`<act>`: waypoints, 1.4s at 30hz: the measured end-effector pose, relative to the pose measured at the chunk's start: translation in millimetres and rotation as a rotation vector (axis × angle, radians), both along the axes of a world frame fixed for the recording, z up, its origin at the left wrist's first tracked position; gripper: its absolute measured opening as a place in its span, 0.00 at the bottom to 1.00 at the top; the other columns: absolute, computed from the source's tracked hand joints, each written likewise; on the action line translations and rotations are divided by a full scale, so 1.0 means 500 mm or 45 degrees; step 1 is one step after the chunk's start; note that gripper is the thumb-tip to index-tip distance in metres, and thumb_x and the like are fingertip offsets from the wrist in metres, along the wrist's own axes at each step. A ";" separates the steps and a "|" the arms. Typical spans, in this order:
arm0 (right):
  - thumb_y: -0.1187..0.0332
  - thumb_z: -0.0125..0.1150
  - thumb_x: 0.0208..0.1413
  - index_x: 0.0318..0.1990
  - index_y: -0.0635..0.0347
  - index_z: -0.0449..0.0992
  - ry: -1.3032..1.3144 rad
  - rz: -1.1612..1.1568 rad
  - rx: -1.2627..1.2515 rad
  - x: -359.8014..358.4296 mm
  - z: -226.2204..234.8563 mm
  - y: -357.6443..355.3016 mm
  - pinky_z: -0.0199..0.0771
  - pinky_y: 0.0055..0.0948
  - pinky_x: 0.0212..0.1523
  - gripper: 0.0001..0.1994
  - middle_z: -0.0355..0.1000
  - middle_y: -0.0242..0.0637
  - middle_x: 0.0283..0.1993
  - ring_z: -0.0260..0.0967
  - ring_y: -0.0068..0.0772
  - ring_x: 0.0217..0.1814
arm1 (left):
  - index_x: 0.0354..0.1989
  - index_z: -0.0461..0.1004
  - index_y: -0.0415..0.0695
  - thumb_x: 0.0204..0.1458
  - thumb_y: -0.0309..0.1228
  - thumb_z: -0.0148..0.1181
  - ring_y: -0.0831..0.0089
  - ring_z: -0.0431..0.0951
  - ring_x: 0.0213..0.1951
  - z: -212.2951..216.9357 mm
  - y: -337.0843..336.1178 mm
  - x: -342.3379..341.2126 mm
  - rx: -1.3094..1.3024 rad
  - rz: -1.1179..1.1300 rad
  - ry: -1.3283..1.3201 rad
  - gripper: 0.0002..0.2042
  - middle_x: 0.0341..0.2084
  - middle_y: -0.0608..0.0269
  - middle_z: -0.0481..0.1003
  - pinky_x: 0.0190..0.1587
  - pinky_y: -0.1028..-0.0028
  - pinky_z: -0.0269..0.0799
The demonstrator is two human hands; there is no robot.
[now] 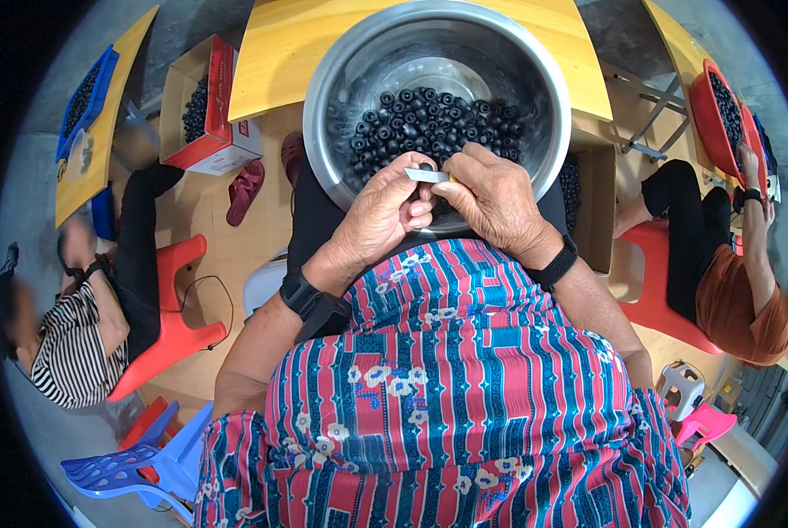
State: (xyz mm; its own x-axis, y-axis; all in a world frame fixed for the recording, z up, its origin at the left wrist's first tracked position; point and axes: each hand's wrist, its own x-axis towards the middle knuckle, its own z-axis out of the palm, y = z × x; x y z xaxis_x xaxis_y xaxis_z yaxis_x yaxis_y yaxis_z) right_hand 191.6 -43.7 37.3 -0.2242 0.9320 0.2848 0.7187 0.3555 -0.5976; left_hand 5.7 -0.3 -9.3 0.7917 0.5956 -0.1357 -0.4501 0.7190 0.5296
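A wide steel bowl [548, 114] sits at my lap, against the edge of a yellow table. Many small round black parts with holes [420, 119] lie heaped in it. Over the bowl's near side, my left hand [381, 202] pinches one small black part [427, 166] between thumb and fingers. A small knife [427, 176] with a short pale blade is gripped in my right hand [500, 198], its blade pointing left against the part. Both hands meet close together, and the fingers hide most of the part and the knife's handle.
The yellow table [271, 53] extends behind the bowl. At left stands a red-and-white carton [222, 132] of black parts; another carton [598, 207] is right of my lap. People on red stools [178, 326] work on both sides, the right one at a red basin [709, 114].
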 end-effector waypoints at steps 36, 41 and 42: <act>0.73 0.62 0.47 0.55 0.45 0.75 0.136 0.015 0.041 -0.017 -0.010 -0.003 0.71 0.35 0.27 0.24 0.67 0.37 0.27 0.70 0.40 0.27 | 0.47 0.67 0.45 0.64 0.36 0.47 0.84 0.60 0.30 -0.013 -0.001 -0.005 -0.099 0.102 -0.032 0.10 0.32 0.72 0.64 0.32 0.83 0.59; 0.73 0.61 0.47 0.56 0.44 0.74 0.087 0.053 0.078 -0.019 -0.008 -0.005 0.72 0.34 0.27 0.25 0.68 0.36 0.28 0.71 0.39 0.27 | 0.46 0.68 0.45 0.64 0.35 0.46 0.84 0.61 0.30 -0.019 0.003 -0.008 -0.097 0.095 -0.090 0.09 0.32 0.72 0.65 0.32 0.82 0.60; 0.74 0.60 0.47 0.57 0.44 0.73 0.078 0.050 0.072 -0.018 -0.008 -0.006 0.73 0.34 0.27 0.25 0.68 0.35 0.28 0.71 0.39 0.27 | 0.46 0.68 0.45 0.64 0.35 0.46 0.84 0.61 0.30 -0.018 0.002 -0.007 -0.097 0.093 -0.090 0.09 0.32 0.72 0.65 0.32 0.82 0.60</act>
